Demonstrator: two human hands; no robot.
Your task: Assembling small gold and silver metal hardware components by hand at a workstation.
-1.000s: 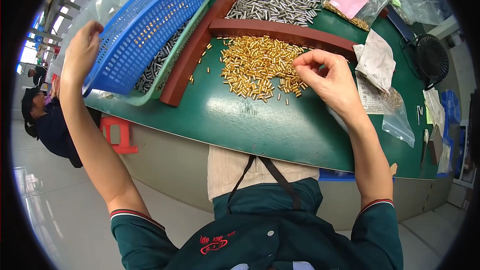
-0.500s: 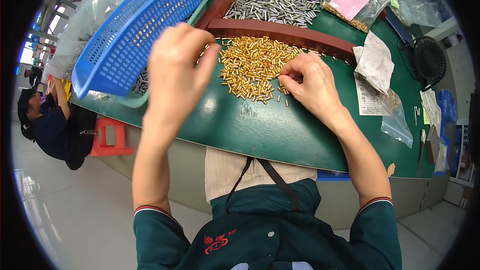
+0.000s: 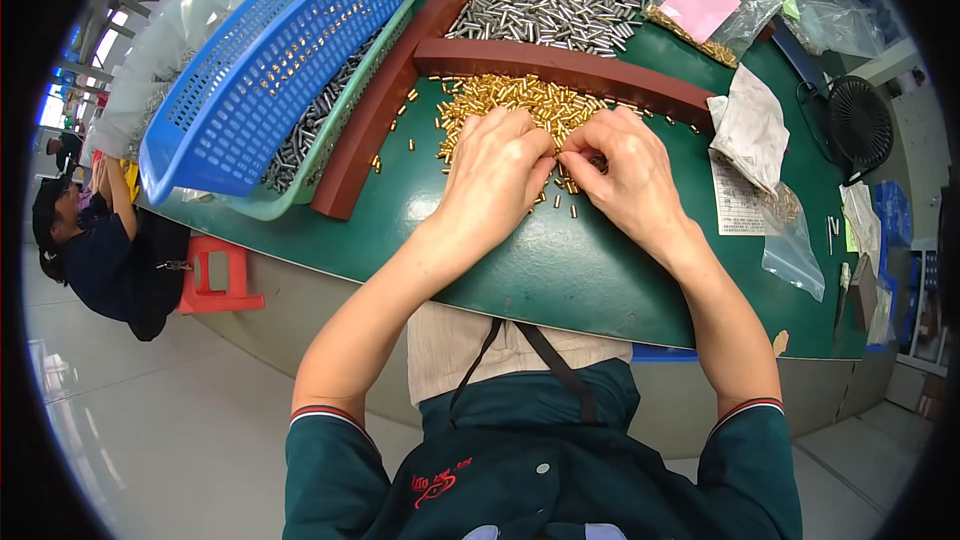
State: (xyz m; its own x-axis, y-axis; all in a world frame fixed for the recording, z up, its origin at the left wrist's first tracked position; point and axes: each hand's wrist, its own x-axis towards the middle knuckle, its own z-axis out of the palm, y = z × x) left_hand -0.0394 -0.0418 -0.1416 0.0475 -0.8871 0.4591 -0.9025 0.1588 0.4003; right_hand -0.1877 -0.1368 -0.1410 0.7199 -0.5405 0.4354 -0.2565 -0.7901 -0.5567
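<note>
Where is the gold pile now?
In the head view, the gold pile lies upper centre, below the brown crossbar, with the left hand and right hand at its near side.

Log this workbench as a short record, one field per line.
Left hand: the left hand is over the gold pieces; its grip is unclear
Right hand: the right hand is beside it, fingers curled; any held piece cannot be made out
Surface: green tabletop
Divider: reddish-brown bar between gold pieces and silver cylinders
Left side: blue basket, tilted, over a green tray of dark pieces
Right side: crumpled pale cloth, black fan
</note>
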